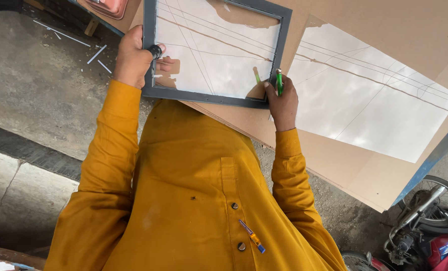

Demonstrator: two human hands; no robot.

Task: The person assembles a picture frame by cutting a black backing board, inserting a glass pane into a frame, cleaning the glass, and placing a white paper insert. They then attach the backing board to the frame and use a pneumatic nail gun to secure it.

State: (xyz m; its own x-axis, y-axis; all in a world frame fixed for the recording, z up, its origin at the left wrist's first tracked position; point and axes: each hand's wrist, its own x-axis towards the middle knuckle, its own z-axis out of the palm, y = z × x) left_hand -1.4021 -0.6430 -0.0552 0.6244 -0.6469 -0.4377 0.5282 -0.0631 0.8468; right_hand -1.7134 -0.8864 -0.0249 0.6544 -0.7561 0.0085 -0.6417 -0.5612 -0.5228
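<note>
A dark grey frame with a mirror pane that reflects sky and wires lies on a brown board. My left hand grips the frame's left bar, the thumb pressing a small black knob-like piece on it. My right hand rests at the frame's near right corner and holds a green pen-like tool upright against the bar. A second bare mirror sheet lies on the board to the right of the frame.
The board sits on a blue-edged table. A motorcycle stands at the lower right. Concrete ground with thin white strips lies to the left. A reddish object sits at the top. A pen is clipped on my mustard shirt.
</note>
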